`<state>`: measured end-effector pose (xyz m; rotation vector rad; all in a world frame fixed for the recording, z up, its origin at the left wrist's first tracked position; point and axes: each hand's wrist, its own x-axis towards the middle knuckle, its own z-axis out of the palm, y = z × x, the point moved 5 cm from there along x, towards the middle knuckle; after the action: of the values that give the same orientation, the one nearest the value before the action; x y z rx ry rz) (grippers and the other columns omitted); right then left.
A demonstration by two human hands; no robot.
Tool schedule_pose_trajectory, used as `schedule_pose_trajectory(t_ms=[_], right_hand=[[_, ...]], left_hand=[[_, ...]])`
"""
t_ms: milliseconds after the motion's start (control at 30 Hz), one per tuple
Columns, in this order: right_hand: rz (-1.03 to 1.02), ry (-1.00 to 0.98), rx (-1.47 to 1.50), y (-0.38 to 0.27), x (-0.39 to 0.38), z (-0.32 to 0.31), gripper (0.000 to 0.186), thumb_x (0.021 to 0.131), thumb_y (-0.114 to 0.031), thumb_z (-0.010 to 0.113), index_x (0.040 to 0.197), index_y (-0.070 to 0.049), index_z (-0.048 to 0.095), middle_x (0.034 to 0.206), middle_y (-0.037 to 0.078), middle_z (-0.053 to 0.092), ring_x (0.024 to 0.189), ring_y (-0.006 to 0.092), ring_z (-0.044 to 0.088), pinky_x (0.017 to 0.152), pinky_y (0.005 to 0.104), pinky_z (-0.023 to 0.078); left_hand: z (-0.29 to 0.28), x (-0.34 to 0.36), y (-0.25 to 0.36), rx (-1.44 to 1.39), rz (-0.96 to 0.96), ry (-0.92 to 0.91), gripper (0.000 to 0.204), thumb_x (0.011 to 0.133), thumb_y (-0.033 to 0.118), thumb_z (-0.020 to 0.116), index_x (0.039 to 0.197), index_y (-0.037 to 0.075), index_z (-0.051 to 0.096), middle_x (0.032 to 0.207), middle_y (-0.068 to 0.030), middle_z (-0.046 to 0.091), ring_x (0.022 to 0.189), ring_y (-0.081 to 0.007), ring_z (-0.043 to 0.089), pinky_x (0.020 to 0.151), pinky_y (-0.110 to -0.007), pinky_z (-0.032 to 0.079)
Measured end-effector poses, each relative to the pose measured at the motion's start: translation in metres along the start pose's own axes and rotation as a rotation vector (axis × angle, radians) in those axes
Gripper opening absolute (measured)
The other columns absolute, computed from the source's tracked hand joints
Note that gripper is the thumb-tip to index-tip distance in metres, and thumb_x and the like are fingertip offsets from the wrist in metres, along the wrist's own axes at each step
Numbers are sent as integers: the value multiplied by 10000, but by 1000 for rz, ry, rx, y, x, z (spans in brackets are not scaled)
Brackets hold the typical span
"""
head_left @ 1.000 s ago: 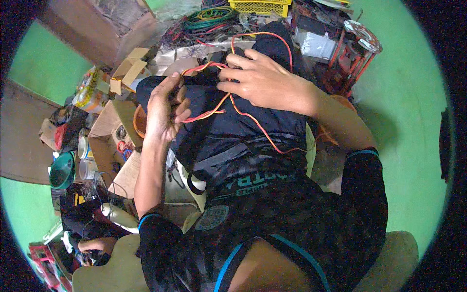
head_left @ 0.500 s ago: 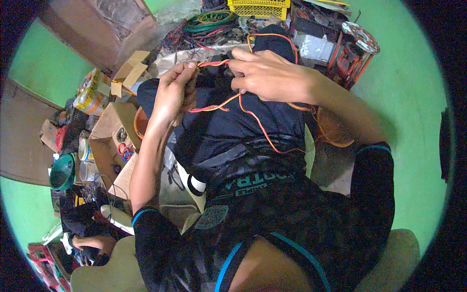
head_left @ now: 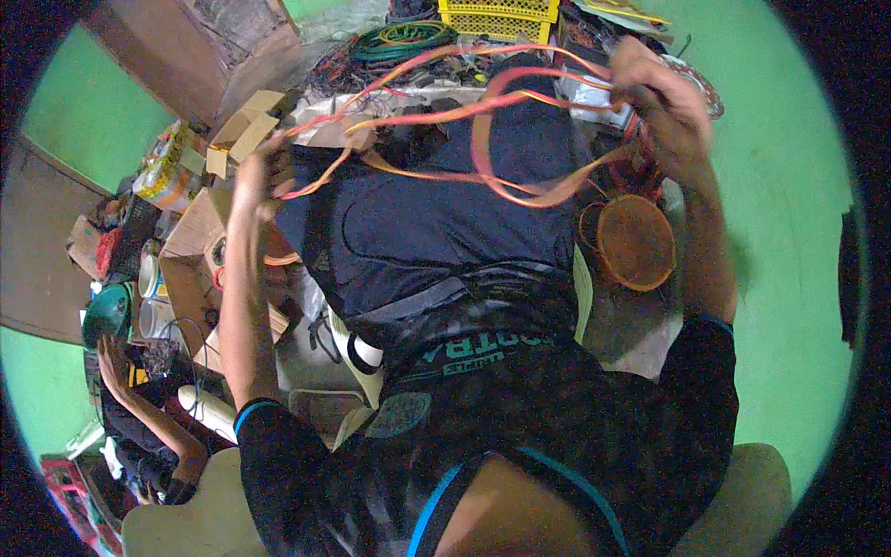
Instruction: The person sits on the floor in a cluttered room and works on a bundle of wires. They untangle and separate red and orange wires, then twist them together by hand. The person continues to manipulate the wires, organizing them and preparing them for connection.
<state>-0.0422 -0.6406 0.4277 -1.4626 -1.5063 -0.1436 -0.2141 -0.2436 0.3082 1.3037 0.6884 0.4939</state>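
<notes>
Orange-red twisted wire [head_left: 445, 113] stretches in several long loops between my two hands, above my dark-clad lap. My left hand [head_left: 258, 176], slightly blurred, is closed on the wire ends at the left. Far to the right, my right hand [head_left: 666, 107] grips the other side of the loops, its fingers smeared by motion. A curved loop hangs down from the right hand and swings over my legs.
An orange tub [head_left: 636, 243] stands right of my legs. At left are an open cardboard box [head_left: 190, 232] and a green basin [head_left: 108, 316]. Coiled green cable [head_left: 404, 42] and a yellow crate [head_left: 501, 22] lie ahead. Another person's arm [head_left: 153, 418] reaches in at lower left.
My hands have moved wide apart, the right one far to the right and up, the left one leftward. The wire between them has spread into long stretched loops. The other person's arm has risen.
</notes>
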Motion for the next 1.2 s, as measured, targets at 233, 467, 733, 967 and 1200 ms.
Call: schedule_pose_trajectory(t_ms=[233,467,733,967,1200], right_hand=[[425,918,184,111,-104,-169,344,922,-210,429,1034,90,555,819,59,530,704,141,468,713,239,356],[641,350,-792,192,-142,-196,334,878,-317,533,931,4,609,781,70,586,719,198,539,649,303,409],[-115,220,-767,26,9,36,198,773,-102,645,963,-51,621,987,119,627,911,277,597,800,350,475],[-324,-102,-692,-9,21,160,212,696,-146,648,904,-110,626,948,32,552,933,218,534,690,335,496],[-447,-47,-583,-2,14,139,250,637,-23,605,885,-51,619,843,55,552,734,219,562,565,310,489]], left_hand=[[-116,17,4,-163,69,110,123,920,191,473,850,99,514,555,41,392,389,-56,300,325,-183,216],[-47,-23,21,-202,77,187,180,937,215,464,781,126,475,543,67,307,376,-43,226,316,-201,142],[55,-83,27,-247,111,-17,156,926,206,468,806,107,458,561,49,287,415,-45,218,331,-187,170],[85,-96,25,-251,97,-126,195,929,225,468,768,118,441,547,50,276,399,-38,200,324,-193,164],[83,-96,19,-172,73,-124,241,939,241,451,730,128,409,547,50,268,394,-32,205,320,-193,156]])
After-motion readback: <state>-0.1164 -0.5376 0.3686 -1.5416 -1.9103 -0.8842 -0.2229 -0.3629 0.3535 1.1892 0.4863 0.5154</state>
